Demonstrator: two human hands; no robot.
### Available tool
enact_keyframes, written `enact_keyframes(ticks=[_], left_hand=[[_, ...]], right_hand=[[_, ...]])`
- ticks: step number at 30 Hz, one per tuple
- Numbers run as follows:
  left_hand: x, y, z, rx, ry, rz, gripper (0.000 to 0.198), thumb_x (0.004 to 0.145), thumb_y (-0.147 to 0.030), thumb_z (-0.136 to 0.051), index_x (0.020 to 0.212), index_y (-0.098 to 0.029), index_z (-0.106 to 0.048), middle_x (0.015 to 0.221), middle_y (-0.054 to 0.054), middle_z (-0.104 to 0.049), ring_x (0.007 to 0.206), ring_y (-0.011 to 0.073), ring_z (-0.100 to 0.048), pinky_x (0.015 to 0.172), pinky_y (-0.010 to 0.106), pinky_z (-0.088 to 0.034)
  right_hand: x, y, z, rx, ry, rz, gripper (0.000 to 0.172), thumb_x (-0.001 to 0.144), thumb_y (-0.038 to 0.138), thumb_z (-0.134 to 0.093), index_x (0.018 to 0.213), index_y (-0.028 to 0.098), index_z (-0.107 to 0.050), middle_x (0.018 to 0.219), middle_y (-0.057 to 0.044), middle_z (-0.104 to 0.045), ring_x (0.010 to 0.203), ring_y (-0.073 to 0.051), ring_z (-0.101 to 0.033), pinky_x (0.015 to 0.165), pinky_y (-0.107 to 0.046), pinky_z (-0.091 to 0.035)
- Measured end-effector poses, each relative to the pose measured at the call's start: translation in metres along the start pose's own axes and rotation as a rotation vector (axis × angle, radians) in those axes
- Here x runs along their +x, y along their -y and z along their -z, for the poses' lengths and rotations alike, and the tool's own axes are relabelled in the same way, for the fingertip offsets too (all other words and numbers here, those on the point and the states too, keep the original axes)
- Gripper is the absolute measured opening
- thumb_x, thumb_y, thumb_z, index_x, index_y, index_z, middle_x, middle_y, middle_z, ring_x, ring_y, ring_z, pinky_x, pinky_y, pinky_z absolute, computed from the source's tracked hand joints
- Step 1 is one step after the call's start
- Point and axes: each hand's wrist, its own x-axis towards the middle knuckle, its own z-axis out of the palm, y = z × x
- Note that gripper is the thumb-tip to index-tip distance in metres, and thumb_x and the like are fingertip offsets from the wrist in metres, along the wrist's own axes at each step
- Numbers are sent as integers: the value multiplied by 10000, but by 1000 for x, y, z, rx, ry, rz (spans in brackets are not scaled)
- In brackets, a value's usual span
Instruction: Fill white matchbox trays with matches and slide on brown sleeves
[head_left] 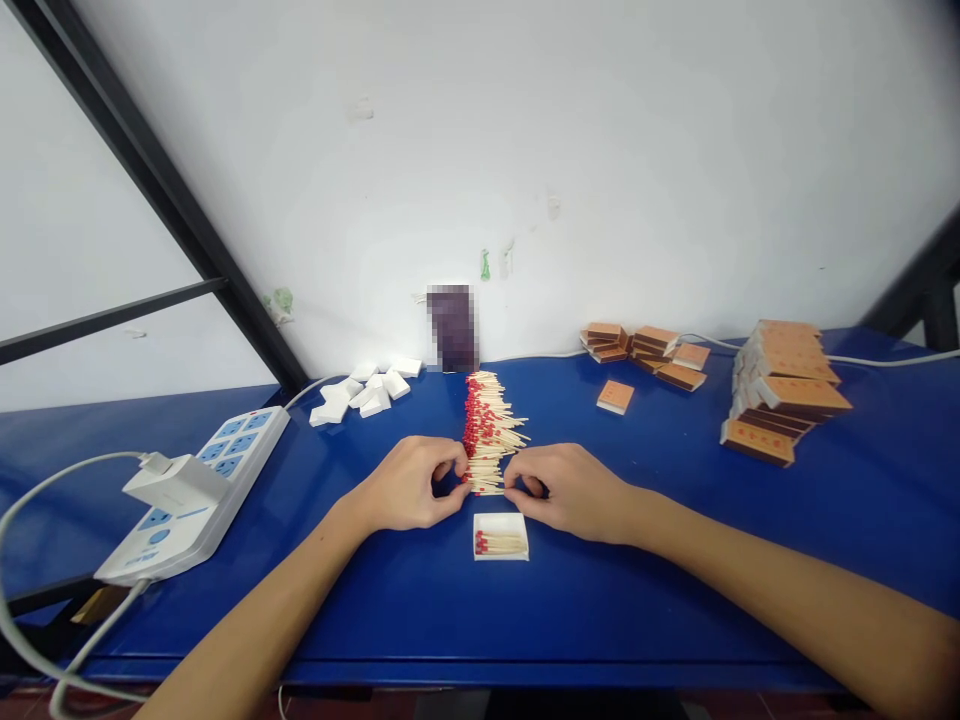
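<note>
The left hand (417, 492) and right hand (561, 494) each pinch, fingers closed, the near end of the row of matches (487, 425) on the blue desk (675, 570), just beyond a partly filled white tray (501, 537).

Two hands (409, 492) (576, 492), one match pile (491, 420), one open tray (517, 522), one power strip (225, 450).

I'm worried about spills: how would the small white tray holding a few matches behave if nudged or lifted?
Probably very light: the white tray looks like thin card with few matches inside, so a nudge likely slides it across the smooth blue table. Its walls look low, so tilting may spill the matches. Pinched hard, it might buckle.
</note>
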Motion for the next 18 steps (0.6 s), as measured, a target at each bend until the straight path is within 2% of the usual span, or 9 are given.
enact_keyframes(ticks=[18], left_hand=[[-2, 2, 6, 33, 26, 27, 86, 781, -211, -598, 713, -174, -559, 603, -42, -474, 534, 96, -390, 536, 237, -291]], right_hand=[[-2, -1, 3, -14, 42, 34, 116, 873, 199, -572, 775, 191, -633, 658, 34, -567, 594, -105, -449, 584, -244, -282]])
